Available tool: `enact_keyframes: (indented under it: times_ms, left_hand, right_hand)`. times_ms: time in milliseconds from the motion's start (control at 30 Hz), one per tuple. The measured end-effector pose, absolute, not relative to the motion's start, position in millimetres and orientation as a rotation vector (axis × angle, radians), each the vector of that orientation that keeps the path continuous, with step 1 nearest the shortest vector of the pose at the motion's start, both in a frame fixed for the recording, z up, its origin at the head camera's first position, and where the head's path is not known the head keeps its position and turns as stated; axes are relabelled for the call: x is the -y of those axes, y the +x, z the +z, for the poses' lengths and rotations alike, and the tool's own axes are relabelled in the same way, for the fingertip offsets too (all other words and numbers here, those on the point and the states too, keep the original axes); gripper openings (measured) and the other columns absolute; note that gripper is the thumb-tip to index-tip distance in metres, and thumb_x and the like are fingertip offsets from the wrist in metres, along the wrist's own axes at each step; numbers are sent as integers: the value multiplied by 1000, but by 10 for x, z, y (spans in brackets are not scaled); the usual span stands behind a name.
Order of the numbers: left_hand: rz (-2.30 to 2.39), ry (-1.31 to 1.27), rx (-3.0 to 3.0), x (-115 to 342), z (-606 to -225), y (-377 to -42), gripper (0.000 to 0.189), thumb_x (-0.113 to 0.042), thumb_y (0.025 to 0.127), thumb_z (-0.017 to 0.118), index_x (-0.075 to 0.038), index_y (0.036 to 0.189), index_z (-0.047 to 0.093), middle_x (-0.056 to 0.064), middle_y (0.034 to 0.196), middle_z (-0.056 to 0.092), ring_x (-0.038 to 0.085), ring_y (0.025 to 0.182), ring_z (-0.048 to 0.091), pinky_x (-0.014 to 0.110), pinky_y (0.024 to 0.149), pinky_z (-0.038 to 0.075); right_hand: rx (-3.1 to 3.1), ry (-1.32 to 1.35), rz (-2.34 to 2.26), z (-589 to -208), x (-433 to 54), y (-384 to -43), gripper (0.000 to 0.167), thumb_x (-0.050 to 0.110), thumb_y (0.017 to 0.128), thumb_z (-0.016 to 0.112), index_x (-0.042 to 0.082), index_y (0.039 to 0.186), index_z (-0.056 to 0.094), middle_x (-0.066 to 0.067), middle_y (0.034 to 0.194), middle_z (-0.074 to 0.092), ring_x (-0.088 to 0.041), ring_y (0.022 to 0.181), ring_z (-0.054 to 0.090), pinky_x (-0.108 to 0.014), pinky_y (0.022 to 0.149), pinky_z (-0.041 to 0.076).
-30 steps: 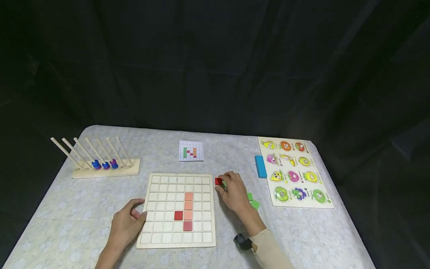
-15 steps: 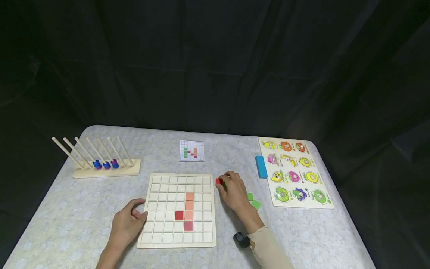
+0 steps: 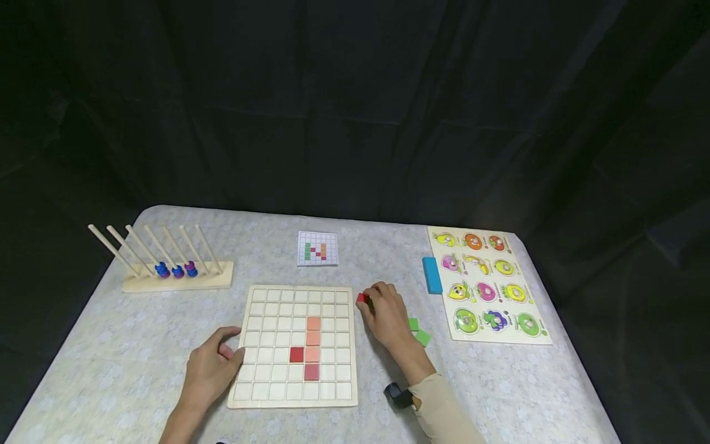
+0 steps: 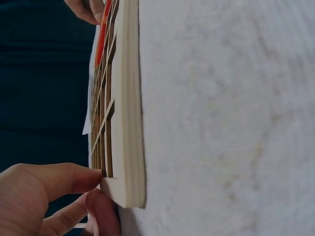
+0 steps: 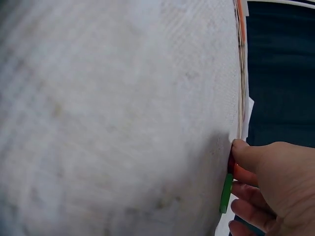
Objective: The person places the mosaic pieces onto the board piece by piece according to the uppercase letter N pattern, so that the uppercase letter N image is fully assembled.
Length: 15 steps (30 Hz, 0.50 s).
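My left hand (image 3: 211, 368) holds the left edge of a pale wooden grid board (image 3: 272, 391), with the thumb on its frame and other fingers bent beside the edge in the left wrist view. Set in the board are several salmon-pink tiles (image 3: 313, 338), a darker pink tile (image 3: 312, 372) below them and a red tile (image 3: 296, 354). Just off the board's right side, my right hand (image 3: 388, 316) pinches a small red tile (image 3: 361, 298) between thumb and index finger, low over the table. Partly under those fingers lies a green tile (image 5: 226, 193), mostly hidden in the head view.
Two light green tiles (image 3: 423, 338) lie beside the right wrist. A pattern card (image 3: 317, 248) sits behind the board. At back left stands a peg rack (image 3: 216, 277) with blue and purple beads. To the right are a blue block (image 3: 432, 275) and a fruit puzzle board (image 3: 516, 336).
The right fingers have shifted slightly on the red tile, which now shows less. The left hand and the board keep their places.
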<state>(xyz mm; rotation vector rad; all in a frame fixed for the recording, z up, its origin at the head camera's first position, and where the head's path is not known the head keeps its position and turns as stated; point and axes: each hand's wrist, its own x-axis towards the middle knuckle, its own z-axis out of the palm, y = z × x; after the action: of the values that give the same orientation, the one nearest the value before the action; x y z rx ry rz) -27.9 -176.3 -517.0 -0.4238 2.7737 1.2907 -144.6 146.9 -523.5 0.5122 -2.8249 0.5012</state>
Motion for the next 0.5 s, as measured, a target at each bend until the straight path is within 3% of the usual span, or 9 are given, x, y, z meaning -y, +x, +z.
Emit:
enact_keyframes:
  times_ms: [500]
  left_hand:
    - [1305,-410,-2771,1767,-5171,-279,43,-12,88,70,-3,129,62,5,75,63,10,57,55,22,52,42]
  right_hand:
    - [2815,548,570,-5171,-1355,-1351,29,30,94,71,3,103,72,-10,106,66,-28,99,59,-43,86,49]
